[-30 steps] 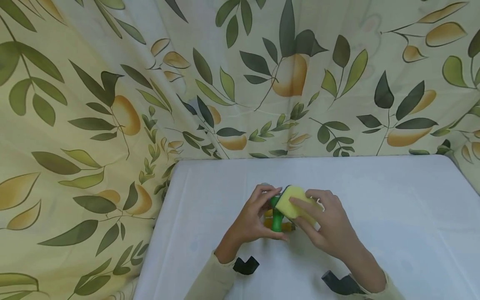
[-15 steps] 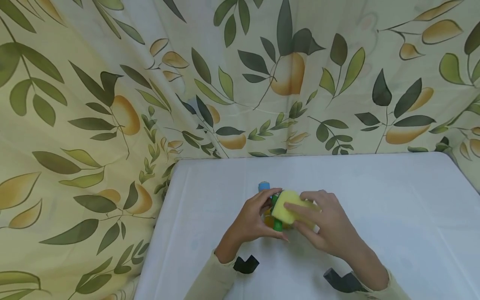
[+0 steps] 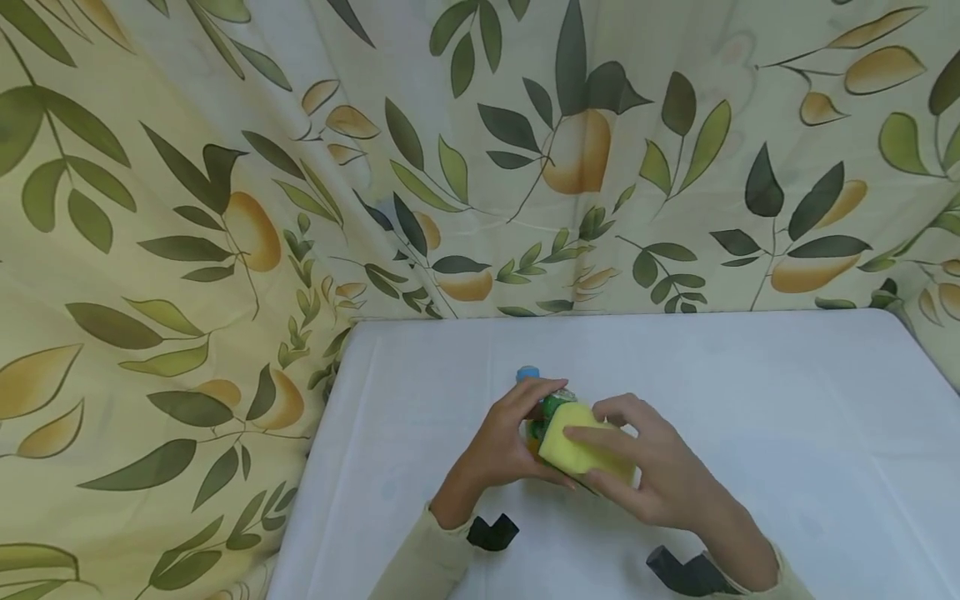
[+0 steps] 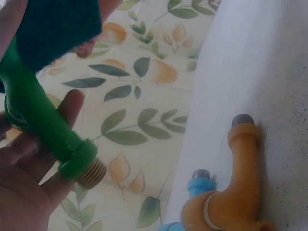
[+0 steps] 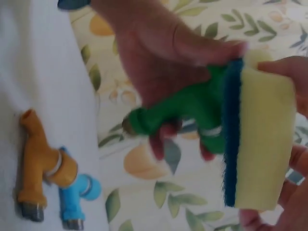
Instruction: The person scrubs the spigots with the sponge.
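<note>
My left hand (image 3: 498, 437) grips a green plastic tap (image 5: 178, 108) above the table, its threaded metal end bare in the left wrist view. In my right hand (image 3: 663, 462) is a yellow sponge (image 3: 581, 442) with a dark blue-green scouring side (image 4: 62, 36), pinched between thumb and fingers. The scouring side faces the tap and lies against its handle end, as the right wrist view shows. Much of the tap is hidden behind the sponge and my left fingers in the head view.
On the white table (image 3: 787, 417) beyond my hands lie an orange tap (image 4: 245, 168) and a blue tap (image 5: 73, 204), side by side. A curtain (image 3: 420, 167) printed with leaves and fruit hangs along the table's back and left edges.
The sponge and my right hand have come lower, towards me, across the green tap. The tap has tilted in my left hand. The blue tap's end now shows behind my left hand.
</note>
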`<state>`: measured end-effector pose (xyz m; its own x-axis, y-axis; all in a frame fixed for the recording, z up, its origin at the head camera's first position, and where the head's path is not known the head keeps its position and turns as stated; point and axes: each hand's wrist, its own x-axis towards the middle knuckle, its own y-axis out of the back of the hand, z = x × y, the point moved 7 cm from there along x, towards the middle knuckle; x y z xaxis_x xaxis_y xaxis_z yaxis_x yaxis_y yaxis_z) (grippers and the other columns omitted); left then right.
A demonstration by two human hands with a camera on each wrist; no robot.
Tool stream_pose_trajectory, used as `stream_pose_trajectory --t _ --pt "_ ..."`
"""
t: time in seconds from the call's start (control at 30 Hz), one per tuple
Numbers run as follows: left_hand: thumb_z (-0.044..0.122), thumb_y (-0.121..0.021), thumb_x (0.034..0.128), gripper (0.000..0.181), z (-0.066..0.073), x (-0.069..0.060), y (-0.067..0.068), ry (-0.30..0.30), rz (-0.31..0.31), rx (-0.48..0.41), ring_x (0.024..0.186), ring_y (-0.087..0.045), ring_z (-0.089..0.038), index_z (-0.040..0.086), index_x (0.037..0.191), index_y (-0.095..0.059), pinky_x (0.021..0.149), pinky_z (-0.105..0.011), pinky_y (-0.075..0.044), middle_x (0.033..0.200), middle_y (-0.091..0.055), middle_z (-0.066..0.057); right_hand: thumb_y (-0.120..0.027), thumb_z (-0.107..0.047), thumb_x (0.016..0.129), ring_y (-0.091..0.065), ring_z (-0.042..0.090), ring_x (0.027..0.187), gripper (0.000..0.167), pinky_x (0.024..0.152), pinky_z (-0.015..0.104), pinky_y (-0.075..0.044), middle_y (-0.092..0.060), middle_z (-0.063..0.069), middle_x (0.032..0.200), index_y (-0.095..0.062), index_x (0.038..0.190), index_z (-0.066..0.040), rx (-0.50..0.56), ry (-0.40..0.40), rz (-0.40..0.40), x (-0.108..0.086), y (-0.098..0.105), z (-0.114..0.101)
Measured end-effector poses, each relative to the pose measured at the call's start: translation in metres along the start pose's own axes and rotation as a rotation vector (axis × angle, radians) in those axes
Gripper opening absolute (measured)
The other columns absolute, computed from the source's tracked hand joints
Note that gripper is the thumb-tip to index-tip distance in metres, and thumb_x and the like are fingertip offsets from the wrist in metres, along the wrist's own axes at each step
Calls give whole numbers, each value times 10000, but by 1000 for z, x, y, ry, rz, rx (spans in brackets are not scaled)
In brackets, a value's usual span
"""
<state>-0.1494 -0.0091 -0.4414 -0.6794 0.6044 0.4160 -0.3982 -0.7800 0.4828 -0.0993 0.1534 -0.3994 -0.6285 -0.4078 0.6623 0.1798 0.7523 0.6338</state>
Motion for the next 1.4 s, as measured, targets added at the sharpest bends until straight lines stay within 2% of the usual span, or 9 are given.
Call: stream_pose_trajectory --t 0.17,0.3,0.63,0.73,0.87,1.0,1.13,1.27,1.4 --pt "233 -1030 544 1161 0 0 0 -18 13 47 1247 -555 -155 139 1527 -420 1051 -259 -518 1404 -519 -58 -608 -518 988 -512 128 995 403 827 225 -436 -589 32 1145 -726 1245 -232 -38 -46 11 0 -1 5" --pt "251 -1040 503 1211 1 0 1 -52 23 86 1259 -548 -172 130 1534 -416 1092 -278 -493 1398 -509 -65 -622 -517 983 -514 122 984 397 824 212 -441 -590 18 1134 -729 1239 -232 -13 -7 2 1 -3 0" --pt "321 -1045 417 1237 4 3 5 -135 60 181 1259 -552 -167 92 1494 -482 1108 -253 -475 1384 -523 -62 -641 -511 976 -500 123 1001 384 833 203 -432 -586 15 1127 -741 1214 -226 27 -22 13 4 -2 -1" --pt "318 -1040 426 1260 3 3 7 -112 63 203 1265 -539 -171 94 1518 -451 1118 -254 -467 1388 -507 -64 -659 -503 968 -490 109 1011 374 828 199 -424 -578 3 1142 -736 1224 -242 6 -53 10 5 -3 0" --pt "312 -1028 520 1270 0 1 6 -43 24 191 1295 -529 -168 126 1571 -340 1129 -261 -460 1435 -479 -60 -779 -395 893 -489 109 988 361 784 201 -426 -578 -15 1126 -738 1220 -250 1 -59 -2 5 -3 0" --pt "324 -1013 592 1172 -1 1 7 14 8 200 1239 -567 -154 152 1542 -349 1064 -253 -507 1425 -522 -42 -852 -264 801 -512 92 966 453 773 181 -440 -580 -28 1134 -724 1236 -252 -38 -143 -8 6 -2 5" --pt "371 -1028 535 1163 2 2 7 23 5 268 1114 -641 -140 133 1491 -411 978 -229 -543 1306 -642 -27 -854 -229 780 -527 78 944 488 757 184 -446 -585 -32 1133 -716 1248 -238 -31 -146 -49 6 -5 2" --pt "415 -1026 457 1240 4 2 7 30 -5 298 1098 -678 -138 109 1490 -412 964 -217 -556 1276 -680 -48 -838 -252 799 -530 94 927 461 748 210 -444 -603 -11 1118 -718 1243 -228 -76 -162 -25 6 -3 5" --pt "378 -991 574 1168 4 1 9 77 -24 291 1120 -668 -154 114 1529 -373 974 -245 -559 1291 -663 -64 -851 -192 779 -548 73 924 493 726 211 -487 -614 -35 1123 -705 1249 -221 -40 -207 -47 5 -2 7"
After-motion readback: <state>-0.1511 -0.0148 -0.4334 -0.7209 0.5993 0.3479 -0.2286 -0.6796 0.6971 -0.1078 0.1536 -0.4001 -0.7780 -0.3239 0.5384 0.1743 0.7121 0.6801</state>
